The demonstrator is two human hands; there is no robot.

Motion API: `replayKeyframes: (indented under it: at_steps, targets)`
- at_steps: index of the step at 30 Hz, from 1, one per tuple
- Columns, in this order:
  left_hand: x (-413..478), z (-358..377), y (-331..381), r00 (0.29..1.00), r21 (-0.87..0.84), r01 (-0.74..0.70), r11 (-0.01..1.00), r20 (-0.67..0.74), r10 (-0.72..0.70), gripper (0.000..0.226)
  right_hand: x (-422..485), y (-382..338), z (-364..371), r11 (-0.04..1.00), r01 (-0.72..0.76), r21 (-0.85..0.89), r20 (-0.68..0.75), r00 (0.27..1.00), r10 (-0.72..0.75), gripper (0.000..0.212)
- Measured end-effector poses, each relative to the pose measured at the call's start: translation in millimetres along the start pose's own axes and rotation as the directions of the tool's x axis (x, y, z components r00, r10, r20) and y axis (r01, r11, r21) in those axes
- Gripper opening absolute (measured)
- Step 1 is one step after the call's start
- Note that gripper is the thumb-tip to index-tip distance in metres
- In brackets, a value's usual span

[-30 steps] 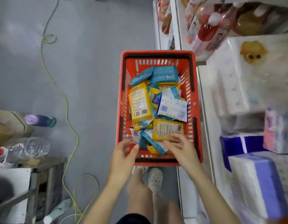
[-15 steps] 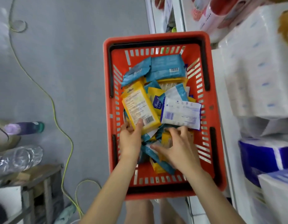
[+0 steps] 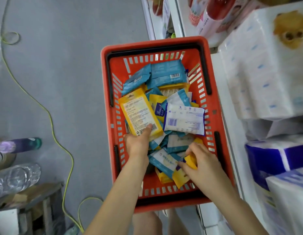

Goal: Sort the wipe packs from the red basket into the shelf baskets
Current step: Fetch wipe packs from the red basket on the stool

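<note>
The red basket (image 3: 213,106) sits on the floor below me, holding several wipe packs in teal, yellow and white. My left hand (image 3: 136,144) grips the near end of a large yellow pack (image 3: 139,112), thumb on top by its barcode. My right hand (image 3: 202,164) pinches a smaller yellow pack (image 3: 190,161) at the basket's near right, just above the pile. A white pack with a blue edge (image 3: 184,120) lies on top at the centre right. Two teal packs (image 3: 166,73) rest at the far end. No shelf baskets show in this view.
White shelving (image 3: 232,133) runs along the right, stacked with tissue bundles (image 3: 266,73) and a blue-wrapped pack (image 3: 273,158). A yellow-green cable (image 3: 50,114) snakes over the grey floor at the left. Bottles (image 3: 20,145) and a low stool (image 3: 37,197) stand at the lower left.
My right hand has drawn back toward the basket's near right and lifted a small yellow pack. My left hand stays on the large yellow pack. The view has come closer to the basket.
</note>
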State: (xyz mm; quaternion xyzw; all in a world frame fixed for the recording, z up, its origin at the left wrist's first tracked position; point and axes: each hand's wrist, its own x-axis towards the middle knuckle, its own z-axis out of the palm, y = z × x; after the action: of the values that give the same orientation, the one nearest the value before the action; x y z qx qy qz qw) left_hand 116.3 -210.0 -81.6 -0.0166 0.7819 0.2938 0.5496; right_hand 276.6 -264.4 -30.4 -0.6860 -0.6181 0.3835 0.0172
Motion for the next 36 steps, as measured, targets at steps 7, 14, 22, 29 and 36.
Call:
replayKeyframes:
  at_steps: [7, 14, 22, 29, 36]
  targets:
    - [-44.1, -33.8, 22.0, 0.956, -0.009, -0.157, 0.987, 0.249, 0.155, 0.028, -39.3, -5.7, -53.7, 0.746, -0.097, 0.659, -0.136, 0.96, 0.245, 0.021]
    - [-141.0, -73.7, 43.6, 0.776, -0.005, -0.438, 0.899, 0.503, 0.381, 0.05, -107.4, -29.6, -108.5, 0.494, 0.282, 0.823, -0.449, 0.855, 0.26, 0.032]
    - [-286.1, -78.6, 40.9, 0.558, -0.144, -0.503, 0.852, 0.7, 0.447, 0.054, -251.0, -47.6, -195.3, 0.433, 0.64, 0.635, -0.752, 0.64, 0.156, 0.027]
    - [-438.2, -83.2, -33.3, 0.349, -0.083, -0.629, 0.773, 0.858, 0.376, 0.046, -444.3, -22.3, -212.0, 0.438, 0.77, 0.463, -0.879, 0.461, 0.12, 0.027]
    - [-592.7, -102.0, -196.4, -0.05, 0.0, -0.685, 0.728, 0.998, -0.047, 0.093, -683.4, 25.1, -159.0, 0.517, 0.687, 0.511, -0.859, 0.387, 0.334, 0.026]
